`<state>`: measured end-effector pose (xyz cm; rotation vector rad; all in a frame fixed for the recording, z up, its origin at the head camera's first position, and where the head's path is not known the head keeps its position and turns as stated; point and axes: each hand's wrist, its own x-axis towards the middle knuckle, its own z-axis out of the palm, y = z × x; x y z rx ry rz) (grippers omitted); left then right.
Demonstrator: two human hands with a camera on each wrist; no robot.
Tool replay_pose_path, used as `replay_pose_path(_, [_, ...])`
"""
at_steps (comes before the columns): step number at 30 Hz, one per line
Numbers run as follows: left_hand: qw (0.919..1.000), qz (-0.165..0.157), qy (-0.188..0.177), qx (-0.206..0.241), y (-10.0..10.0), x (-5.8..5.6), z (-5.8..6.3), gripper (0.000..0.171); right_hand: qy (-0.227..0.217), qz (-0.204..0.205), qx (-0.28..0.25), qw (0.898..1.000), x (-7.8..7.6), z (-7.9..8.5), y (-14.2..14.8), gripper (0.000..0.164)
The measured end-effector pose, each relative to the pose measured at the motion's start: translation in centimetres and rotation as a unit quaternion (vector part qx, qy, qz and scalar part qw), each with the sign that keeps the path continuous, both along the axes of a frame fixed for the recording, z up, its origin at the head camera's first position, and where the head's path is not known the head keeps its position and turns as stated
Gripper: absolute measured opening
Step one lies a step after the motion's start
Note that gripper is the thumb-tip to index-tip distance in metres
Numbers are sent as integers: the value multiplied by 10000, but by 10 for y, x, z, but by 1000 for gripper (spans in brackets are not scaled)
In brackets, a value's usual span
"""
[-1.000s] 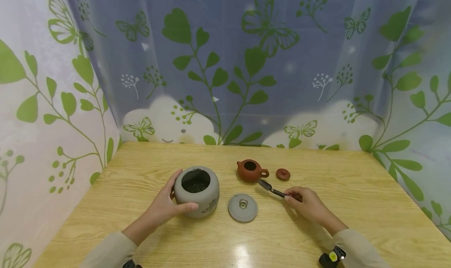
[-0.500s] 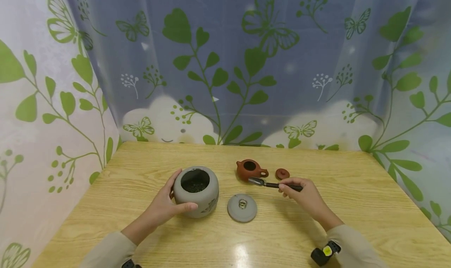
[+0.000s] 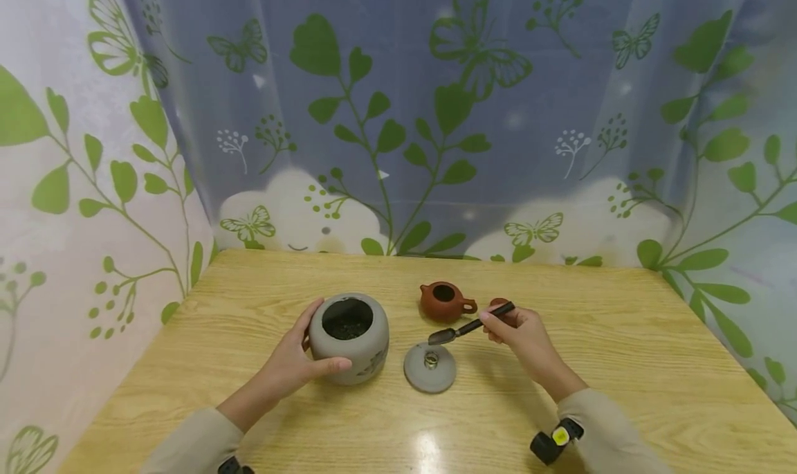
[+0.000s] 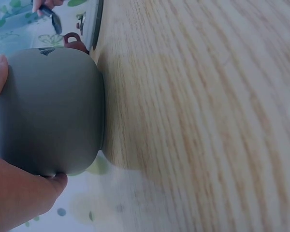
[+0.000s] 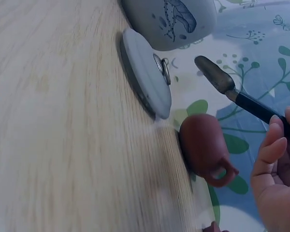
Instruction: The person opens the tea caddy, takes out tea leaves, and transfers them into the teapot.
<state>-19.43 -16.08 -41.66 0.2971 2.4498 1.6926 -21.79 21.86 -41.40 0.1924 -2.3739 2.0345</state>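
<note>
My left hand (image 3: 289,365) grips the round grey jar (image 3: 361,356) from its left side, fingers behind and thumb across the front. Dark loose bits, like tea leaves, show inside its open mouth. In the right wrist view, plant-like drawings mark the jar's wall. My right hand (image 3: 521,339) pinches the dark handle of a small tea scoop (image 3: 443,335), whose bowl points left. In the head view that bowl appears just above the grey jar lid (image 3: 429,377). The right wrist view has the scoop raised off the table. Whether it carries anything is unclear.
Behind the scoop stands a lidless reddish-brown teapot (image 3: 442,310), handle to the right. Its small lid (image 3: 498,302) is partly hidden by my right hand. A patterned curtain (image 3: 398,128) hangs beyond the wooden table (image 3: 623,335) and along both sides.
My right hand has lifted the scoop away from beside the teapot and moved left, bringing the bowl over towards the jar lid. The left hand and jar stay put.
</note>
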Motion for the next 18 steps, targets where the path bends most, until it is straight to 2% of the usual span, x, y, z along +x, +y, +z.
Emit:
replay_pose_path(6, [10000,-57,47,37,1,0,1,110,295,259,-212,9990,-3,3,-8,40])
replay_pose_path(10, [9999,-56,20,98,1,1,1,110,465,457,-310,9974,-7,11,-15,40])
replay_pose_path(13, [9999,-43,37,95,1,1,1,109,522,541,-525,9958,-9,18,-22,36])
replay_pose_path(18, [9999,-53,104,48,0,1,1,109,567,667,-978,9913,-11,30,-40,18])
